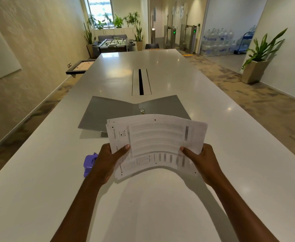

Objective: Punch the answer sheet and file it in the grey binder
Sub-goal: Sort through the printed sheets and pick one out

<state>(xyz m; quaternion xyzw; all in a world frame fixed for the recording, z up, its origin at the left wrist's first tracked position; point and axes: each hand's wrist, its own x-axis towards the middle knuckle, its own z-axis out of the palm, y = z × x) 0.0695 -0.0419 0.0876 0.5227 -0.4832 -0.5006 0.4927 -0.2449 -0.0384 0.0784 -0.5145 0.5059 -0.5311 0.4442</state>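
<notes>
Left hand (pixel 108 161): closed on the left edge of the answer sheets, thumb on top, remaining fingers hidden beneath the paper.
Right hand (pixel 202 161): closed on the right edge of the same stack, thumb on top, fingers underneath and out of sight.
Answer sheets (pixel 158 142): a thin stack held between both hands above the table, raised off the surface and bowed, printed side up; the leaves are fanned slightly at the left edge. A shadow falls on the table below the near edge.
Hole punch (pixel 89 165): purple, resting on the table just left of the left hand and partly hidden behind it.
Grey binder (pixel 106 112): lying open and flat on the table, beyond the sheets; its near right portion is covered by the raised paper.
Binder ring (pixel 142 111): metal, at the spine, visible just past the far edge of the sheets.
Table (pixel 160 198): long, white, glossy, extending far ahead.
Cable slot (pixel 141 82): dark recess along the table centre, beyond the binder.
</notes>
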